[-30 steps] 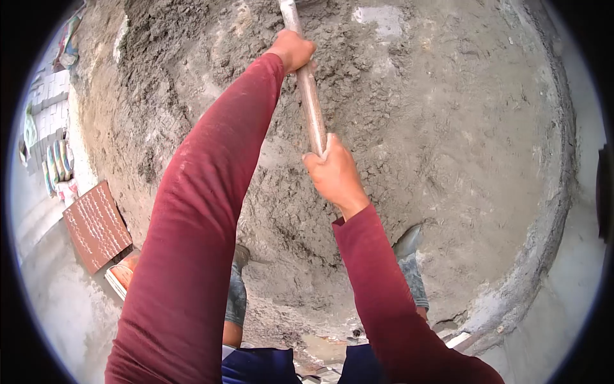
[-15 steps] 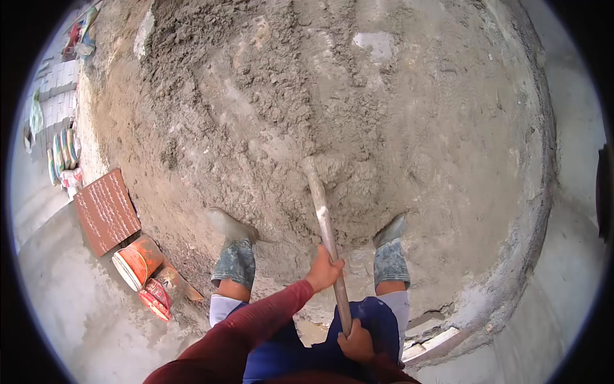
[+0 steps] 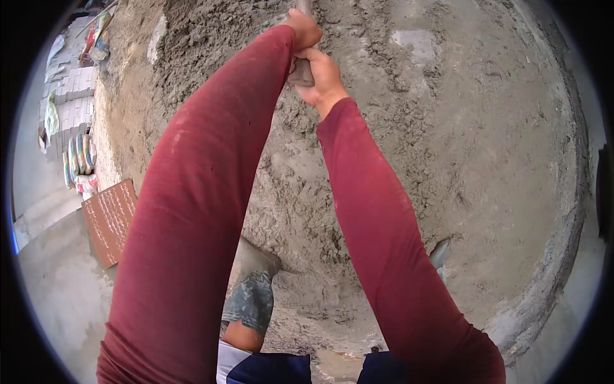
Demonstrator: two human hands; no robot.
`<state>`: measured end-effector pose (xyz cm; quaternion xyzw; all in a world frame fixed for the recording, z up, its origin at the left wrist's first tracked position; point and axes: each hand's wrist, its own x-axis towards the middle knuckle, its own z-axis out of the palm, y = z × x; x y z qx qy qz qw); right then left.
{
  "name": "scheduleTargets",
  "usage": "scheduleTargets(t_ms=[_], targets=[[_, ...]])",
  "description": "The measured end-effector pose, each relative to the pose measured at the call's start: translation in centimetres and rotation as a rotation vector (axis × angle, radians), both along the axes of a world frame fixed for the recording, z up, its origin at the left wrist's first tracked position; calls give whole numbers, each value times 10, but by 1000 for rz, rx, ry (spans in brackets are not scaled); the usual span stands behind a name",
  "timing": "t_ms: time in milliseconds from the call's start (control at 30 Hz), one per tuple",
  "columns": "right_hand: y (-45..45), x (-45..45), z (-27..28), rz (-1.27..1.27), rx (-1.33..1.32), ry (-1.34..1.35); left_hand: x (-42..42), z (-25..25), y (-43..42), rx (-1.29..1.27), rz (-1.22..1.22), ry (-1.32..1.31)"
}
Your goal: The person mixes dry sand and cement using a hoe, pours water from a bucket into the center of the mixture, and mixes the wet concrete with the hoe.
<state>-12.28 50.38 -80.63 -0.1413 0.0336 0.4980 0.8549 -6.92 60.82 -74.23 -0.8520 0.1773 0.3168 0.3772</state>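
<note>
Both my arms stretch forward to the top of the view, gripping the wooden handle of a hoe. My left hand is closed around it, farther forward. Just behind, my right hand wraps the handle near its butt end. The hoe's blade is out of view. Wet grey mortar lies below my arms, lumpy and furrowed at the middle and upper left, smoother toward the right.
My muddy left boot stands in the mix; my right boot is mostly hidden by my sleeve. At left lie a brown ribbed panel, striped sacks and stacked grey blocks. A raised rim curves along the right.
Both hands have swung forward and up with the hoe from near my legs. Its head has left the mortar between my boots. My arms now hide the buckets at left.
</note>
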Motion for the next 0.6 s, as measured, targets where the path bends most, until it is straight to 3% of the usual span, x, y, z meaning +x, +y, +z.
scheduleTargets(t_ms=[67,133,200,233,300,333,367,433,500,533,600], targets=[[40,0,-10,-120,-186,124,-15,-41,7,-55,33,50],[15,-57,-18,-96,-273,249,-37,-76,2,-185,152,90],[-54,-122,-39,-33,-355,62,-57,-94,-22,-294,255,82],[-90,-149,-34,-10,-341,120,-64,-108,-38,-288,364,109],[-163,-189,7,50,-410,258,-93,-132,-64,-670,1007,-90],[-196,-202,30,79,-447,330,-112,-146,-84,-735,1009,-101],[-230,-215,57,111,-482,402,-134,-94,-121,-729,879,81],[-292,-245,100,196,-568,424,-202,-108,-187,-955,1402,-186],[-356,-280,141,289,-662,421,-250,-56,-241,-1143,1657,52],[-385,-294,162,357,-738,351,-291,-66,-275,-1241,1868,100],[-453,-323,215,501,-866,211,-333,11,-340,-1388,2232,72]])
